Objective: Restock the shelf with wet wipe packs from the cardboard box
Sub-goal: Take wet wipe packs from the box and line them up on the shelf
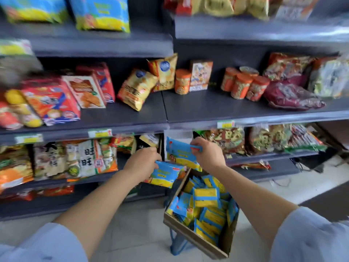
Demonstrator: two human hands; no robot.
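My left hand [143, 161] is curled round one soft blue-and-yellow plastic wet wipe pack [166, 174], pinching its near end just above the far rim of the open brown cardboard box [188, 236]. My right hand [205, 154] grips a second blue-and-yellow pack [180, 152] by its top edge, higher and beyond the box, in front of a gap in the dark grey metal shelf [260, 157]. The two packs are close together; I cannot tell whether they touch.

The box stands below both hands on a blue frame [177, 242] and is filled with a loose heap of the same packs. Left of the box, white-and-orange snack bags [79, 157] crowd the same tier.

I see no wipe packs resting on the shelf by themselves, so I judge the restocking is barely begun, with nearly the whole box left.
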